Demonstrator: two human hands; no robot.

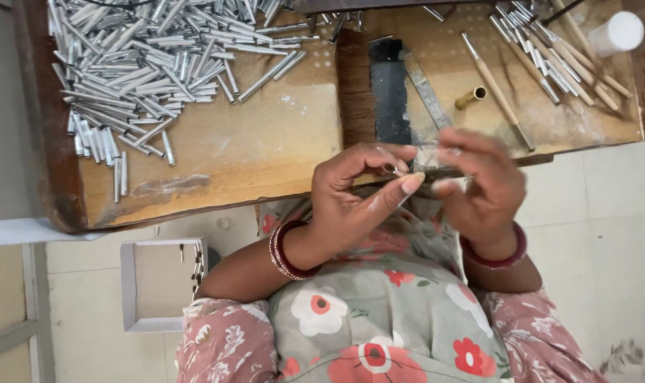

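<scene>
Left hand (354,195) and right hand (478,181) meeting at the near edge of the wooden workbench (266,142), fingertips of both pinched on a thin dark stick (436,172) held between them. Far left, a heap of silver metal tubes (145,64); far right, wooden-handled brushes (549,57).
</scene>
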